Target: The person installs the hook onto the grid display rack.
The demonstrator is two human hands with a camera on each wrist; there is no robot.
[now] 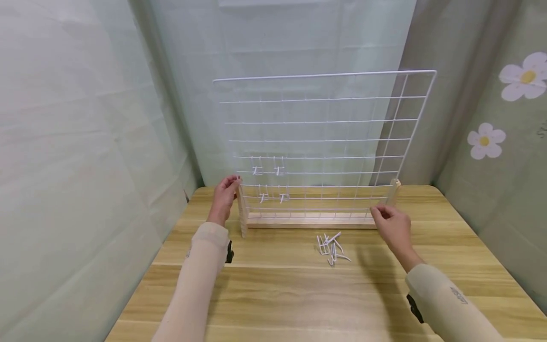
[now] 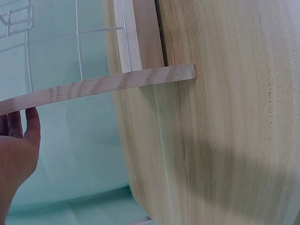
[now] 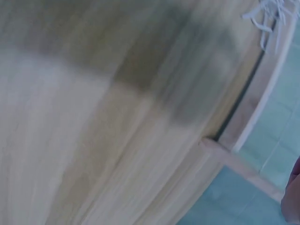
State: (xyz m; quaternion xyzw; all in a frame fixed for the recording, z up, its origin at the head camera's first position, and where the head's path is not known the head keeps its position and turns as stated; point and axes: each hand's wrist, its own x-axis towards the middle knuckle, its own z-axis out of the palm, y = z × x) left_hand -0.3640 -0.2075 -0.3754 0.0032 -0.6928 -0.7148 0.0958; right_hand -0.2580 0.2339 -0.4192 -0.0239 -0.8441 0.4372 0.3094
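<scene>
A white wire grid rack (image 1: 322,122) stands upright on a pale wooden base bar (image 1: 312,220) between wooden side posts. My left hand (image 1: 224,197) grips the upper part of the left side post (image 2: 98,86), fingertips against its outer face in the left wrist view. My right hand (image 1: 393,227) is by the right side post (image 1: 393,191), overlapping its lower part in the head view, fingers loosely bent and nothing seen in them. Several white wire hooks (image 1: 279,170) hang on the grid's lower left. More loose white hooks (image 1: 332,248) lie heaped before the base.
The rack stands toward the back of a wood-grain table (image 1: 273,294). Pale green curtains (image 1: 299,38) hang behind and at the sides, with white flowers (image 1: 485,141) on the right one. The shadow (image 1: 376,266) of my right arm falls on the table.
</scene>
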